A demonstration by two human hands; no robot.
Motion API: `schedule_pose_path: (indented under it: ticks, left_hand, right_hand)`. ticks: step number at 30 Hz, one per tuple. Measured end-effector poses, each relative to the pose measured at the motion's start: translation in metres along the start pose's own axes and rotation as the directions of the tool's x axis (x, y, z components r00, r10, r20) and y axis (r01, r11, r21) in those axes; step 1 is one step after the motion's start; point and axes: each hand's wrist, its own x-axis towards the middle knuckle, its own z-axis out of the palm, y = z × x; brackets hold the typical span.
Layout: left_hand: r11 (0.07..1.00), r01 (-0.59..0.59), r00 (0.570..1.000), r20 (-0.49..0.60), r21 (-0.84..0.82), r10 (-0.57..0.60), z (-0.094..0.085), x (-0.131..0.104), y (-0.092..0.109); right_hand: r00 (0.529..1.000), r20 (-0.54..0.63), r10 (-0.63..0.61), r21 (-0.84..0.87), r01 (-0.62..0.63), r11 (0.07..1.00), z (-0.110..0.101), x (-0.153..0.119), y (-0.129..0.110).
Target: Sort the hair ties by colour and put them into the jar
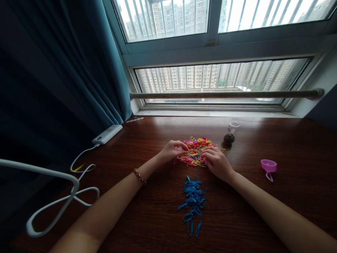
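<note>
A mixed heap of small rubber bands (pixel 195 151) in pink, yellow, orange and blue lies on the dark wooden table (pixel 147 147). My left hand (pixel 172 150) rests on the heap's left edge with fingertips pinched among the bands. My right hand (pixel 217 162) lies on its right edge, fingers curled down into the bands. What either hand grips is too small to tell. Nearer to me, between my forearms, sits a separate pile of blue bands (pixel 193 200). A beaded bracelet (pixel 139 176) circles my left wrist.
A small clear jar (pixel 231 133) with dark contents stands behind the heap. A pink lid (pixel 269 166) lies at the right. A white power bank (pixel 107 134) with looping white cable (pixel 63 196) sits at the left, by a teal curtain (pixel 79 70). The window sill (pixel 210 113) bounds the far edge.
</note>
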Motion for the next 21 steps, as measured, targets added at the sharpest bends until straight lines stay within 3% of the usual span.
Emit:
schedule_pose_path:
  ticks: [2, 4, 7, 9, 11, 13, 16, 18, 21]
  left_hand:
    - [0.998, -0.047, 0.973, 0.225, -0.039, 0.054, 0.004, -0.005, 0.018]
    - [0.995, -0.075, 0.87, 0.484, -0.06, 0.095, 0.012, -0.011, 0.034]
    - [0.989, -0.115, 0.73, 0.667, -0.093, 0.148, 0.026, -0.018, 0.049]
    - [0.985, -0.136, 0.699, 0.694, -0.108, 0.172, 0.031, -0.02, 0.052]
    - [0.984, -0.15, 0.738, 0.651, -0.099, 0.178, 0.029, -0.019, 0.05]
    - [0.985, -0.157, 0.827, 0.535, -0.07, 0.17, 0.024, -0.015, 0.041]
    - [0.987, -0.161, 0.967, 0.205, 0.024, 0.153, 0.015, -0.007, 0.018]
    - [0.978, -0.177, 0.984, 0.049, 0.109, 0.173, 0.012, -0.003, 0.002]
    - [0.957, -0.205, 0.978, 0.004, 0.208, 0.208, 0.013, -0.003, -0.014]
  right_hand:
    - [1.0, 0.003, 0.03, -0.025, -0.03, 0.999, 0.0, 0.001, 0.0]
    - [0.999, 0.039, 0.034, -0.041, -0.032, 0.999, 0.001, 0.001, 0.0]
    - [0.995, 0.096, 0.028, -0.044, -0.024, 0.999, 0.003, 0.001, 0.0]
    - [0.994, 0.103, 0.034, -0.038, -0.031, 0.999, 0.004, 0.0, 0.001]
    - [0.995, 0.097, 0.036, -0.024, -0.034, 0.999, 0.006, 0.0, 0.003]
    - [0.996, 0.078, 0.035, -0.002, -0.035, 0.999, 0.007, 0.0, 0.004]
    - [0.998, 0.05, 0.036, 0.038, -0.037, 0.999, 0.007, 0.001, 0.006]
    - [0.999, 0.034, 0.037, 0.062, -0.039, 0.997, 0.007, 0.001, 0.007]
    - [0.999, 0.019, 0.036, 0.1, -0.037, 0.994, 0.007, 0.0, 0.008]
